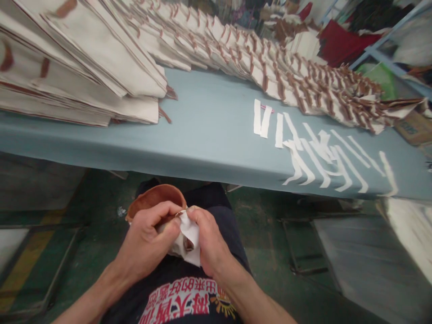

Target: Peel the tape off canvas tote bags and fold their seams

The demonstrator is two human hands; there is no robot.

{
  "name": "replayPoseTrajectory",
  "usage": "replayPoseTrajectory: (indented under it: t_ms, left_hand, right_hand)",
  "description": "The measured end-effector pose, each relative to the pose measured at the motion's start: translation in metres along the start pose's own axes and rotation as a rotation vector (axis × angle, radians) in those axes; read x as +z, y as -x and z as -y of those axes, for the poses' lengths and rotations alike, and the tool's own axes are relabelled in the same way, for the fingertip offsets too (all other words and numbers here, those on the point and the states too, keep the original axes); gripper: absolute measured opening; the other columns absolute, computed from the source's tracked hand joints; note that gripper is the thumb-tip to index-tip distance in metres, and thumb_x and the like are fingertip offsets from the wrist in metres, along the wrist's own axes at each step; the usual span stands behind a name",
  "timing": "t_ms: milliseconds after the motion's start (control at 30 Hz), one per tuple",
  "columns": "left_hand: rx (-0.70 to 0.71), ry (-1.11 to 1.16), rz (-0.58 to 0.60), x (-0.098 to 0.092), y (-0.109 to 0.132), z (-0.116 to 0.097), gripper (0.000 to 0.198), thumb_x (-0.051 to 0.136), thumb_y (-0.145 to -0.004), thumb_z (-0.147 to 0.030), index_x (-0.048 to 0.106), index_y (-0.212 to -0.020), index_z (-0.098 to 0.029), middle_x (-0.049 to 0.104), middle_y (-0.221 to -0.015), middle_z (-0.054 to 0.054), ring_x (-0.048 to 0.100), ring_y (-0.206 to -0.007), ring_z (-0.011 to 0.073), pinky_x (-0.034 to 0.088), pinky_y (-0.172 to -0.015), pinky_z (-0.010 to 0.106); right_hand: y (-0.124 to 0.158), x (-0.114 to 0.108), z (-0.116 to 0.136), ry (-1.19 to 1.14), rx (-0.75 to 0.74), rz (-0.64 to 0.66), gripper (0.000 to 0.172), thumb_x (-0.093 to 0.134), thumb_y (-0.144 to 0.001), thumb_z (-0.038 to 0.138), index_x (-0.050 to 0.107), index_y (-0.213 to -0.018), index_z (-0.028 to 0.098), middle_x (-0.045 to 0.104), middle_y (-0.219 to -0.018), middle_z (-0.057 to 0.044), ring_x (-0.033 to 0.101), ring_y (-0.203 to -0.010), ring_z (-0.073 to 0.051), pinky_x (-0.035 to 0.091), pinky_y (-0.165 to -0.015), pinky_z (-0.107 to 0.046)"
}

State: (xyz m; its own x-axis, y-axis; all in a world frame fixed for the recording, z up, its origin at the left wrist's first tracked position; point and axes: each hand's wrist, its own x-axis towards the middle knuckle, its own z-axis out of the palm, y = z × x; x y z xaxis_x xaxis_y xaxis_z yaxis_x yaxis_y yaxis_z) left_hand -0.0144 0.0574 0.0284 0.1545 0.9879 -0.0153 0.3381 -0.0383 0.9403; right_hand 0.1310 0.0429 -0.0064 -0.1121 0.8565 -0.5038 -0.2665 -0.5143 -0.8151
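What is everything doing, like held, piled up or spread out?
Left hand: closed, pinching brown cloth
Right hand: closed, pinching white cloth
Brown cloth: held, upper edge curved
White cloth: held, bent
White strips: scattered, some overlapping
Cream pieces at left: stacked flat
Brown-banded row: overlapping
Table cover: spread out

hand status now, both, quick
Left hand: closed, pinching the edge of the brown-lined fabric piece.
Right hand: closed, gripping the white piece at that edge; fingertips partly hidden.
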Motion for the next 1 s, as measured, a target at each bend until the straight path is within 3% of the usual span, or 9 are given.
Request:
replayPoseTrajectory:
  t_ms: [133, 233, 333, 433, 533, 600, 767, 867, 1000]
  left_hand:
    - [-0.027, 0.048, 0.094, -0.019, -0.008, -0.005, 0.023, 0.060, -0.092, -0.029, 0.077, -0.079, -0.020, 0.069, -0.065, -0.005, 0.056, -0.052, 0.0114, 0.040, -0.049, 0.020]
    - [0.001, 0.011, 0.192, -0.028, -0.015, -0.015, 0.025, 0.058, -0.092, -0.026, 0.074, -0.075, -0.020, 0.066, -0.065, -0.005, 0.052, -0.055, 0.0113, 0.039, -0.050, 0.021]
    - [0.062, -0.032, 0.283, -0.029, -0.018, -0.024, 0.027, 0.054, -0.096, -0.026, 0.069, -0.074, -0.021, 0.065, -0.068, -0.006, 0.052, -0.057, 0.0111, 0.039, -0.051, 0.021]
    - [0.141, -0.090, 0.360, -0.028, -0.017, -0.032, 0.030, 0.050, -0.103, -0.026, 0.066, -0.078, -0.021, 0.066, -0.072, -0.005, 0.056, -0.063, 0.0119, 0.044, -0.058, 0.021]
    - [0.206, -0.159, 0.418, -0.031, -0.013, -0.042, 0.034, 0.046, -0.108, -0.025, 0.061, -0.078, -0.022, 0.064, -0.072, -0.006, 0.054, -0.064, 0.0114, 0.043, -0.060, 0.022]
    - [0.273, -0.237, 0.426, -0.035, -0.011, -0.047, 0.034, 0.044, -0.110, -0.023, 0.058, -0.078, -0.023, 0.063, -0.071, -0.007, 0.052, -0.062, 0.0117, 0.041, -0.059, 0.025]
    - [0.468, -0.465, 0.373, -0.035, -0.009, -0.036, 0.031, 0.041, -0.109, -0.014, 0.054, -0.083, -0.024, 0.062, -0.075, -0.005, 0.053, -0.062, 0.0152, 0.034, -0.060, 0.034]
    - [0.425, -0.469, 0.366, -0.029, -0.013, -0.022, 0.028, 0.039, -0.107, -0.014, 0.052, -0.085, -0.025, 0.063, -0.076, -0.004, 0.056, -0.064, 0.0167, 0.036, -0.064, 0.035]
    - [0.235, -0.308, 0.427, -0.029, -0.017, -0.021, 0.024, 0.043, -0.108, -0.019, 0.061, -0.092, -0.023, 0.070, -0.083, -0.003, 0.064, -0.071, 0.0155, 0.043, -0.068, 0.029]
  right_hand:
    - [0.000, -0.021, 0.020, 0.140, -0.130, -0.015, 0.034, 0.070, -0.091, 0.047, 0.055, -0.071, 0.024, 0.053, -0.066, 0.005, 0.048, -0.061, -0.015, 0.039, -0.058, -0.028]
    - [0.004, -0.037, 0.043, 0.435, -0.509, -0.065, 0.019, 0.068, -0.102, 0.038, 0.069, -0.091, 0.023, 0.072, -0.082, 0.000, 0.067, -0.078, -0.019, 0.052, -0.075, -0.031]
    - [0.007, -0.044, 0.072, 0.661, -0.891, 0.092, 0.022, 0.072, -0.102, 0.033, 0.071, -0.122, 0.022, 0.083, -0.120, -0.009, 0.077, -0.114, -0.026, 0.058, -0.102, -0.040]
    - [0.003, -0.043, 0.098, 0.827, -1.089, 0.329, 0.034, 0.076, -0.102, 0.041, 0.069, -0.127, 0.019, 0.083, -0.126, -0.014, 0.076, -0.124, -0.029, 0.055, -0.112, -0.046]
    - [-0.003, -0.041, 0.113, 0.936, -1.092, 0.444, 0.029, 0.073, -0.105, 0.050, 0.070, -0.107, 0.021, 0.082, -0.097, -0.005, 0.077, -0.094, -0.023, 0.054, -0.109, -0.045]
    - [-0.005, -0.043, 0.117, 0.981, -1.043, 0.505, 0.034, 0.070, -0.108, 0.054, 0.066, -0.093, 0.023, 0.073, -0.078, 0.002, 0.068, -0.073, -0.017, 0.054, -0.095, -0.039]
    - [-0.004, -0.050, 0.108, 1.019, -0.802, 0.613, 0.043, 0.067, -0.107, 0.049, 0.051, -0.077, 0.024, 0.050, -0.064, 0.008, 0.045, -0.057, -0.011, 0.032, -0.061, -0.028]
    - [-0.004, -0.053, 0.098, 1.070, -0.746, 0.553, 0.039, 0.067, -0.105, 0.038, 0.047, -0.075, 0.024, 0.045, -0.063, 0.008, 0.039, -0.057, -0.011, 0.026, -0.059, -0.029]
    - [-0.004, -0.055, 0.097, 1.124, -0.711, 0.476, 0.028, 0.069, -0.102, 0.030, 0.059, -0.077, 0.022, 0.059, -0.068, 0.004, 0.046, -0.062, -0.012, 0.028, -0.061, -0.028]
